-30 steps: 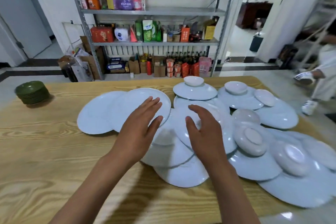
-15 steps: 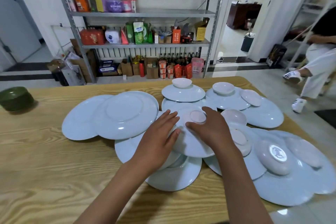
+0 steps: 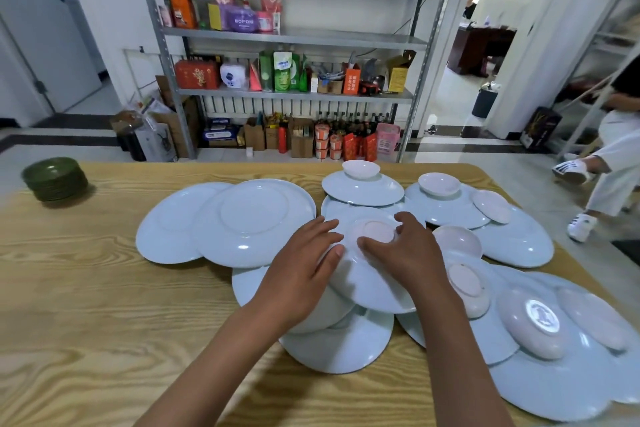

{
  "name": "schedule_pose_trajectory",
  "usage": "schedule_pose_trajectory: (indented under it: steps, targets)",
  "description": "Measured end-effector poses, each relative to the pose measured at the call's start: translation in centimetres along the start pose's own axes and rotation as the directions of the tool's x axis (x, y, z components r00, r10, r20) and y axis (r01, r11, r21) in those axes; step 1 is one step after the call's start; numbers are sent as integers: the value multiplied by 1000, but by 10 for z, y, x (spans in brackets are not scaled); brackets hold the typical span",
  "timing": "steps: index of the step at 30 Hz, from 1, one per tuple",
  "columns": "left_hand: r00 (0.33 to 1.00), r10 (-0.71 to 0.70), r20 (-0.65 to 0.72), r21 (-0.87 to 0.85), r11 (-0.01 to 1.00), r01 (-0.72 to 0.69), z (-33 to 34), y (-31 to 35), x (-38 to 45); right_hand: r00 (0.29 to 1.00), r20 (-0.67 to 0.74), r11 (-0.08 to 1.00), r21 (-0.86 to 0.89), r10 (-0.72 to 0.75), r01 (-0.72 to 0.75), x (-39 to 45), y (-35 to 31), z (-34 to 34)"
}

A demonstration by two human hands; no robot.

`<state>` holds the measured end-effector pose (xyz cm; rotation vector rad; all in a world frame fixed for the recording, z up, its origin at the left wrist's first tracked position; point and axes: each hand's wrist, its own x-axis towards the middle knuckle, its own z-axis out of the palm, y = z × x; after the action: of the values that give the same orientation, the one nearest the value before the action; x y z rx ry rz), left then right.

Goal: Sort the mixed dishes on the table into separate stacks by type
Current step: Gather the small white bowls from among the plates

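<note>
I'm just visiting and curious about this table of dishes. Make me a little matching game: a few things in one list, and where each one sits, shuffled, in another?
Things:
1. green bowl stack
2. small white bowl
3. left hand
4. right hand

Places:
a. right side of the upturned plate, by its foot ring
b. far left of the wooden table, apart from the white dishes
c. upright on a plate at the far edge
d. left rim of the upturned plate

Pairs: 1-b, 2-c, 3-d, 4-a

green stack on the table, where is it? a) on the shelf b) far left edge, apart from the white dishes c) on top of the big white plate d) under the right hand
b: the green stack sits alone at the table's far left, clear of the white dishes and both hands.
</note>
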<state>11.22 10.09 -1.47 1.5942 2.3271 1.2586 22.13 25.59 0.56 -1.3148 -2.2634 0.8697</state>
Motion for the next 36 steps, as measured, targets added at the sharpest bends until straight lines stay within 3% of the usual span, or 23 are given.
schedule_pose_trajectory:
  steps: [14,22,27,29,32,34,36]
  targets:
    - [998,-29,-46,1,1000,29,-9,-12,1,1000,-14,995,97,-28,29,4,-16,15]
    - [995,-82,-49,-26,996,81,-12,-20,0,992,-120,947,312,-43,79,3,-27,26]
    - [964,-243,-109,-203,955,218,-18,-21,1,995,-80,798,596,-52,90,-4,-43,31]
    - [926,-361,-108,-385,874,296,-24,-20,3,995,-39,701,707,-94,94,-9,-53,35]
    - [872,-489,-9,-695,630,346,-43,-21,2,976,45,553,829,-215,83,-18,-75,44]
    - [850,-525,33,-812,482,330,-59,-22,-3,955,61,516,851,-291,102,-23,-89,53]
    - [827,-562,7,-866,410,286,-75,-30,-12,932,79,525,841,-354,128,-30,-103,65]
